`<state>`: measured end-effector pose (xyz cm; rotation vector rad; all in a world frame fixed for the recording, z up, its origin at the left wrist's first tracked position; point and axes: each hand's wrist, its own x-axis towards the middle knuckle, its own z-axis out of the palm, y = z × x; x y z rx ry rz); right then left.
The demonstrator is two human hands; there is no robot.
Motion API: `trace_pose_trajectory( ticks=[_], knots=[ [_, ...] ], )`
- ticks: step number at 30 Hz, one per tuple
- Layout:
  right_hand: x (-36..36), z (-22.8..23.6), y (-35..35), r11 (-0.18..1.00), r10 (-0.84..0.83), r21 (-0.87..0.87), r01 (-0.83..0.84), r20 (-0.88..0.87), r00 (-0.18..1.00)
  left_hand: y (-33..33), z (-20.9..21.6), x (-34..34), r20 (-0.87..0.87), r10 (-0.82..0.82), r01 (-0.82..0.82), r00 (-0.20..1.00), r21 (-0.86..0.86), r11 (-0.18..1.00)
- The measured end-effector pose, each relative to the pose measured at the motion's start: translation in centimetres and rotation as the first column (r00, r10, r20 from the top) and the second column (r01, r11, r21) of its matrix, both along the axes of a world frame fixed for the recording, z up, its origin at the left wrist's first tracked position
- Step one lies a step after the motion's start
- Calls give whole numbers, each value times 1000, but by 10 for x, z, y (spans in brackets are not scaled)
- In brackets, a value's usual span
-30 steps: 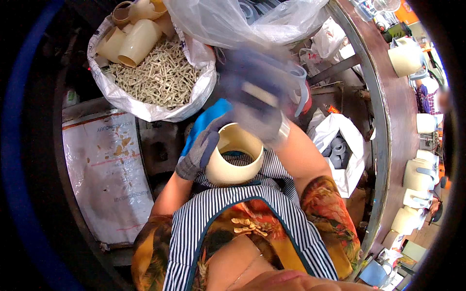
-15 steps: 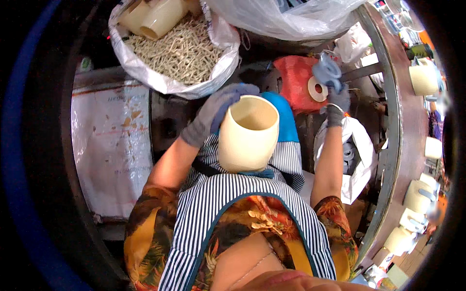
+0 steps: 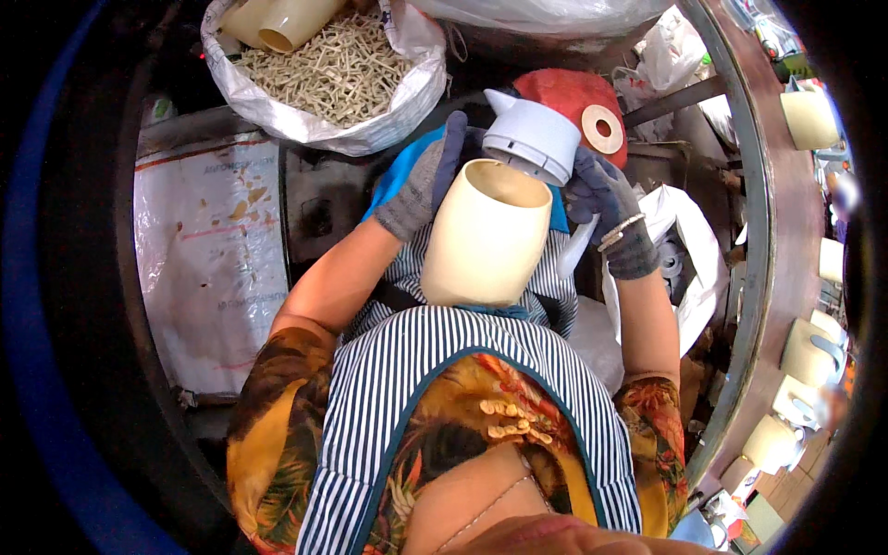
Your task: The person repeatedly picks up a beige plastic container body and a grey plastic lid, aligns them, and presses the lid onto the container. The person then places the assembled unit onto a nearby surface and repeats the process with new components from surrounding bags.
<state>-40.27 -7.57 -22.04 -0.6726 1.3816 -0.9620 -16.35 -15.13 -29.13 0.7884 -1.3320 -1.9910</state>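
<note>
Jug [image 3: 486, 250] in the lap [image 3: 557, 287], long axis pointing outward; left hand [image 3: 428, 180] along its left side, hold hard to judge; right hand [image 3: 599, 205], nearer the open end, grips the grey spouted top [image 3: 533, 137] (handle [image 3: 578, 246] slanting below) right at the far rim.

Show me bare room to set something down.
Mostly bare: white wrapped panel, below its tan scraps, left of the left forearm; brown bench strip between its metal edge and cream jugs. Crowded: around cream body, grey spouted top and right hand.
</note>
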Motion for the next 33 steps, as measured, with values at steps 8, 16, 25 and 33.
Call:
trace_pose_trajectory(
  ticks=[8, 16, 25, 33],
  knots=[
    [1, -20, -10, 996, 82, -43, -80, 36, 996, 3, -16, 0, 64, 99, -96, 993, -45, 994],
    [3, -18, -11, 994, 82, -67, -81, 6, 997, 1, -9, 5, 75, 85, -73, 994, -144, 987],
    [1, -36, -8, 990, 45, -123, -70, -194, 980, -20, -23, 21, 49, -205, 208, 977, -394, 896],
    [2, -62, -6, 965, 25, -241, -107, -321, 947, -20, 15, 13, 29, -298, 292, 954, 129, 948]
  ],
)
